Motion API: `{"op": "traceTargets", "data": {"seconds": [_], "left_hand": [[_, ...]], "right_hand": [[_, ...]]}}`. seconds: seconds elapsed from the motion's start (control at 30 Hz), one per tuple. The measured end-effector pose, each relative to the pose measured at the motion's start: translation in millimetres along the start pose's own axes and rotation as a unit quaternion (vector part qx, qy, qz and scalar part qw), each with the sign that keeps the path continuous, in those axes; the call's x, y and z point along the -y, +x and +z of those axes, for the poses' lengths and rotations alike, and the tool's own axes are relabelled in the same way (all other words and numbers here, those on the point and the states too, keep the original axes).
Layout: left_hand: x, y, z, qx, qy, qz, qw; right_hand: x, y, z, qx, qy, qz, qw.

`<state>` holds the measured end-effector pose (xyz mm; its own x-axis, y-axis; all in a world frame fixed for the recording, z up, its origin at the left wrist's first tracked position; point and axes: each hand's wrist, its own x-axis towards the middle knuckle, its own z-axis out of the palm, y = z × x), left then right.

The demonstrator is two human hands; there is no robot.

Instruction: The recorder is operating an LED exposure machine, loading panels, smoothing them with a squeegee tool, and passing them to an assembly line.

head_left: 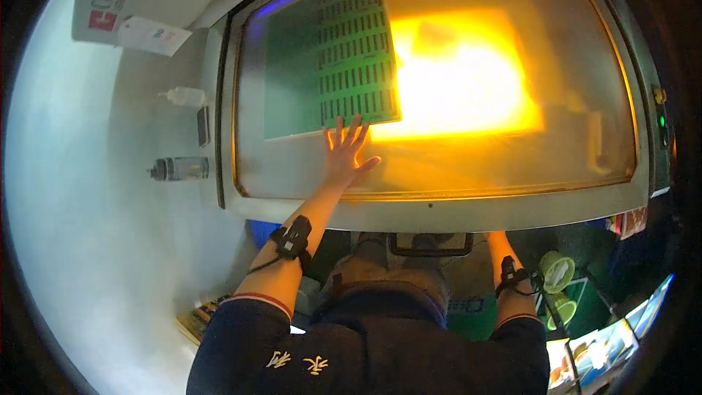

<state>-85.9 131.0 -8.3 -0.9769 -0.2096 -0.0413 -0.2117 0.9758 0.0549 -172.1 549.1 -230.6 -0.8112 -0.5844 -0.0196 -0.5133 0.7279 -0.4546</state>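
My left hand (pixel 345 152) lies spread with its palm down on the machine's wide flat bed (pixel 307 168). Its fingertips touch the lower edge of a green panel (pixel 356 51) patterned with rows of short dark bars. This panel rests on a larger, dull grey-green sheet (pixel 289 80) or pane, whose outline is faint. Just right of the panel, a bright yellow-white lit area (pixel 468 80) glows on the bed. My right hand reaches under the machine's front edge (pixel 431 212). Only the wrist area shows there; its fingers are hidden.
Left of the bed stand a grey bottle (pixel 181 169) and a white squeeze bottle (pixel 184 96). A black handle (pixel 431 249) sits below the front edge. Green round containers (pixel 557 271) stand at lower right, near a bright screen (pixel 607 351). A green indicator light (pixel 662 121) shows on the right side.
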Motion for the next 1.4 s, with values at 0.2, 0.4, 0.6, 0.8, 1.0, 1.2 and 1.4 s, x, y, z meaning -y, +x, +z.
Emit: {"op": "traceTargets", "data": {"seconds": [0.2, 0.4, 0.6, 0.8, 1.0, 1.2, 1.4], "left_hand": [[3, -1, 13, -0.025, 0.009, -0.003, 1.0], [4, -3, 11, -0.027, 0.009, -0.011, 1.0], [12, -12, 7, -0.045, -0.001, -0.021, 0.999], [6, -14, -4, -0.029, -0.006, -0.022, 0.999], [-5, -23, -53, 0.086, -0.231, -0.03, 0.969], [14, -124, -140, 0.248, -0.137, 0.136, 0.949], [149, -163, -99, 0.287, -0.019, 0.013, 0.958]], "right_hand": [[-16, -74, -30, 0.051, -0.054, 0.125, 0.989], [-5, -273, -82, 0.014, 0.386, 0.486, 0.784], [27, -380, -169, -0.178, 0.433, 0.592, 0.656], [-19, -357, -255, -0.314, 0.332, 0.437, 0.775], [81, -128, -353, -0.007, 0.063, 0.181, 0.981], [263, 29, -322, 0.135, -0.101, -0.26, 0.951], [338, 79, -170, 0.18, -0.117, -0.28, 0.936]]}}
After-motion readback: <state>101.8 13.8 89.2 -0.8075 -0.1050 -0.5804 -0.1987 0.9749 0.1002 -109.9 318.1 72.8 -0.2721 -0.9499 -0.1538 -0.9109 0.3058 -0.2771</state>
